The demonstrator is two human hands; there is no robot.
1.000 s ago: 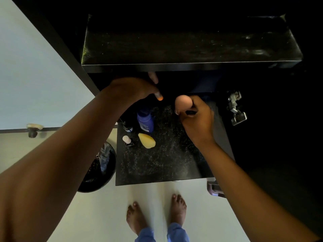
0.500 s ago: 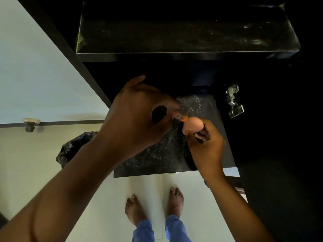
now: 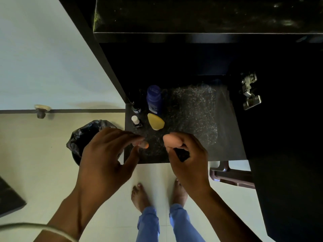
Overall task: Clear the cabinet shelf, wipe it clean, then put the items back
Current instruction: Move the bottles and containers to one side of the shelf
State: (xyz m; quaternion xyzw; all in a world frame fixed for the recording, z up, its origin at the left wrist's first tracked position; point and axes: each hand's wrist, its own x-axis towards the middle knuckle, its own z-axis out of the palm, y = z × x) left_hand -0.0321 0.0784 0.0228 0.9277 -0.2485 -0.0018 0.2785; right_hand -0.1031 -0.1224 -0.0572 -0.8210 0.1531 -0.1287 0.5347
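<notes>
Since half a second before, we drew both hands back toward the shelf's [image 3: 201, 119] front edge. Our right hand [image 3: 187, 159] gripped the pink sponge [image 3: 172, 140]; our left hand's [image 3: 106, 158] fingers [image 3: 139, 143] pinched something small and orange. Blue bottle [image 3: 153, 100] and yellow sponge [image 3: 155, 121] stood on the shelf's left.

No text can be read with certainty. The blue bottle [image 3: 153, 100], standing at the left of the speckled shelf [image 3: 192, 119] near the frame's centre, carries pale label print, too blurred to make out.
</notes>
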